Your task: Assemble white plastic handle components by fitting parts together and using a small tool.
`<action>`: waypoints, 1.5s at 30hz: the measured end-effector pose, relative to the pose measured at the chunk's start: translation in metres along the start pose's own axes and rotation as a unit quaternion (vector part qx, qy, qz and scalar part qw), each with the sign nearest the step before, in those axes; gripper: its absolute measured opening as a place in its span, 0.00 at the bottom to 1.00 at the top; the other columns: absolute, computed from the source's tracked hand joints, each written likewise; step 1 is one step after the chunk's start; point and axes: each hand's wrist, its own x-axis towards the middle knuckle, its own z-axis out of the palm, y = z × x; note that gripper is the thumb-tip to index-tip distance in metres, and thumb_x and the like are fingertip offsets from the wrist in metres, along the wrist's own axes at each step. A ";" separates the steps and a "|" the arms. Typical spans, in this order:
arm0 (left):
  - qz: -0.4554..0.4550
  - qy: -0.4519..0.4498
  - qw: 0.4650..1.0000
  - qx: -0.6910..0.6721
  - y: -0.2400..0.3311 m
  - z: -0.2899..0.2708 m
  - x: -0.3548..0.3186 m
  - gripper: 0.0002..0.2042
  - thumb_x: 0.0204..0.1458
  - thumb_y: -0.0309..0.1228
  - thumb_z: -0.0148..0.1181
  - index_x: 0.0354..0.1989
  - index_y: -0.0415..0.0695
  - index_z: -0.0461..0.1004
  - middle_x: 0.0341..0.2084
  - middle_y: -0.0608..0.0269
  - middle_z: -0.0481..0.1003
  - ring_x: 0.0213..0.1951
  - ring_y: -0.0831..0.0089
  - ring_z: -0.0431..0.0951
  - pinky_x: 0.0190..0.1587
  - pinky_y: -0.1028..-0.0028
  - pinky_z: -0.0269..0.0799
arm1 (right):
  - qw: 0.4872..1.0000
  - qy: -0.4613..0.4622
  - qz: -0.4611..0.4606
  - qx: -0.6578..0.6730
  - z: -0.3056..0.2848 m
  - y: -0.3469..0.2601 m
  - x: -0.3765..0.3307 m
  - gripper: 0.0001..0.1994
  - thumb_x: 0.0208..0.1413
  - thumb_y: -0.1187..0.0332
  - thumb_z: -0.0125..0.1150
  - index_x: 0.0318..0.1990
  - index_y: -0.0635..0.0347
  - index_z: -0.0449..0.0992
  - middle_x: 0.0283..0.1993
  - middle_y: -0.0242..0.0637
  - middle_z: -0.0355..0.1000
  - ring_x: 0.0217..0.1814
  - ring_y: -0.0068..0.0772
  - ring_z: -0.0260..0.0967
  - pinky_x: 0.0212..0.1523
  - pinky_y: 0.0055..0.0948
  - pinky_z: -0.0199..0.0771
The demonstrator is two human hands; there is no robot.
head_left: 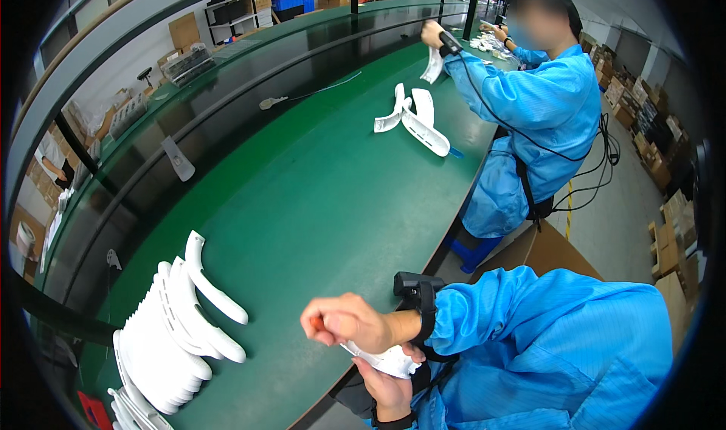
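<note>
**At the worktop's near edge: both hands on one white plastic part**

Near-left corner of the green worktop point(302, 203): stack of white curved plastic parts point(170, 339), nested upright, a few long prongs sticking out toward the middle. Red item point(94, 411) just left of the stack at the very corner, too cut off to identify.

Along the left edge: dark raised rail point(174, 120) with a small grey tag point(179, 160) hanging on it. Shelf above carries cardboard boxes point(184, 29) and trays.

Near edge, centre: right hand point(348, 320) clenched in a fist, a bit of orange showing at the thumb; can't tell what the orange thing is. Black wrist-worn device point(416, 290) on that arm. Directly below, left hand point(386, 388), palm up, grasping the white plastic part point(386, 360) from underneath. Part sits between the two hands, just off the worktop's near edge, over the lap. Right fist touches or nearly touches its top; contact not clear.

Far-right edge: loose pile of white curved parts point(412, 116) lying flat. Just beside it a co-worker in a blue smock point(544, 105) sits, one raised hand point(432, 33) holding another white piece point(432, 65).

Right of the worktop: floor aisle with cardboard boxes point(669, 241).
</note>
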 end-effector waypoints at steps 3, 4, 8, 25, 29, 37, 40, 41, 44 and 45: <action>0.036 0.000 0.999 0.003 -0.001 0.006 0.000 0.35 0.58 0.63 0.26 0.51 0.41 0.60 0.25 0.54 0.70 0.27 0.61 0.72 0.30 0.63 0.68 | 0.991 0.076 0.060 0.097 -0.004 -0.006 0.000 0.13 0.62 0.61 0.41 0.36 0.62 0.67 0.23 0.28 0.60 0.23 0.16 0.54 0.24 0.19 0.56; 0.046 0.008 0.999 0.004 0.000 0.009 0.000 0.34 0.58 0.63 0.26 0.52 0.41 0.59 0.26 0.54 0.70 0.27 0.62 0.72 0.31 0.63 0.68 | 0.992 0.083 0.041 0.087 -0.005 -0.010 0.001 0.14 0.63 0.60 0.40 0.37 0.62 0.67 0.24 0.27 0.60 0.23 0.15 0.52 0.24 0.17 0.55; 0.047 0.060 0.997 0.016 -0.001 0.020 -0.005 0.33 0.59 0.62 0.27 0.54 0.41 0.58 0.27 0.54 0.70 0.29 0.61 0.72 0.33 0.63 0.69 | 0.992 0.093 0.023 0.082 -0.008 -0.012 -0.006 0.14 0.65 0.59 0.39 0.39 0.61 0.66 0.25 0.26 0.59 0.24 0.13 0.49 0.25 0.16 0.53; 0.054 0.059 0.997 0.025 -0.003 0.017 -0.003 0.33 0.59 0.61 0.30 0.55 0.41 0.58 0.30 0.52 0.71 0.31 0.61 0.74 0.34 0.62 0.70 | 0.991 0.125 0.032 0.045 -0.007 -0.007 -0.009 0.22 0.64 0.50 0.39 0.42 0.65 0.64 0.28 0.29 0.61 0.25 0.13 0.51 0.24 0.16 0.52; 0.054 0.064 0.996 0.010 -0.002 0.020 -0.004 0.32 0.59 0.60 0.30 0.55 0.42 0.58 0.31 0.52 0.71 0.31 0.61 0.73 0.34 0.62 0.70 | 0.989 0.131 0.030 0.058 -0.006 -0.005 -0.010 0.22 0.64 0.51 0.39 0.42 0.65 0.64 0.28 0.30 0.61 0.25 0.13 0.51 0.24 0.15 0.52; 0.065 0.083 0.994 0.023 -0.001 0.019 -0.006 0.32 0.60 0.59 0.32 0.61 0.43 0.54 0.43 0.52 0.70 0.35 0.58 0.75 0.35 0.59 0.73 | 0.987 0.163 0.011 -0.003 0.001 -0.002 -0.013 0.21 0.64 0.52 0.39 0.41 0.65 0.64 0.28 0.29 0.61 0.24 0.14 0.51 0.24 0.16 0.53; 0.068 0.112 0.991 0.023 -0.001 0.022 -0.006 0.32 0.60 0.58 0.33 0.62 0.43 0.53 0.46 0.52 0.69 0.36 0.57 0.76 0.34 0.59 0.74 | 0.981 0.178 -0.007 -0.082 0.004 -0.001 -0.013 0.21 0.64 0.52 0.39 0.40 0.65 0.65 0.26 0.29 0.62 0.24 0.14 0.52 0.24 0.17 0.54; 0.072 0.128 0.989 0.031 -0.001 0.024 -0.005 0.32 0.60 0.58 0.33 0.62 0.44 0.53 0.47 0.52 0.69 0.36 0.57 0.76 0.33 0.59 0.75 | 0.981 0.181 0.002 -0.075 0.004 -0.002 -0.013 0.18 0.63 0.56 0.41 0.40 0.65 0.65 0.26 0.29 0.62 0.25 0.16 0.54 0.27 0.19 0.56; 0.055 0.104 0.992 0.048 0.001 0.022 -0.006 0.35 0.60 0.60 0.31 0.62 0.39 0.50 0.44 0.49 0.70 0.34 0.57 0.76 0.35 0.60 0.73 | 0.979 0.186 0.011 -0.077 0.004 0.001 -0.011 0.14 0.62 0.61 0.43 0.39 0.65 0.66 0.25 0.30 0.61 0.26 0.19 0.56 0.28 0.21 0.59; 0.054 0.105 0.992 0.047 0.001 0.021 -0.006 0.35 0.60 0.60 0.31 0.62 0.39 0.50 0.44 0.49 0.70 0.34 0.57 0.76 0.35 0.60 0.73 | 0.979 0.187 0.009 -0.083 0.004 0.002 -0.010 0.13 0.62 0.62 0.44 0.39 0.65 0.66 0.25 0.30 0.61 0.25 0.19 0.56 0.28 0.22 0.58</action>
